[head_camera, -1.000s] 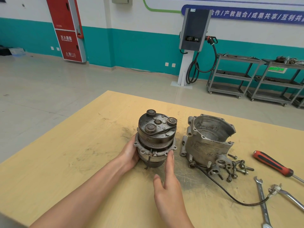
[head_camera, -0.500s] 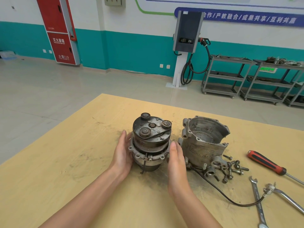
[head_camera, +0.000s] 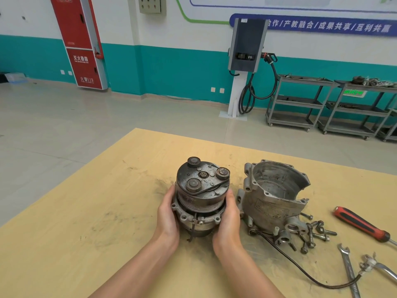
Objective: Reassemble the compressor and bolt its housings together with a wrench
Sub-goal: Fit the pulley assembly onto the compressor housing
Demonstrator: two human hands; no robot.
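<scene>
on the desk [head_camera: 86, 211], my left hand [head_camera: 166, 214] and right hand [head_camera: 227, 216] cup the pulley-end compressor half [head_camera: 200, 198] from either side, fingers curled round its flange, probably to lift it squarely. just beside it the open housing [head_camera: 272, 196] lies waiting, mouth up, to receive it. the loose bolts [head_camera: 313, 231] sit heaped at its foot, and the wrench [head_camera: 348, 269], partly cut off by the frame edge, rests near, within easy reach for bolting.
</scene>
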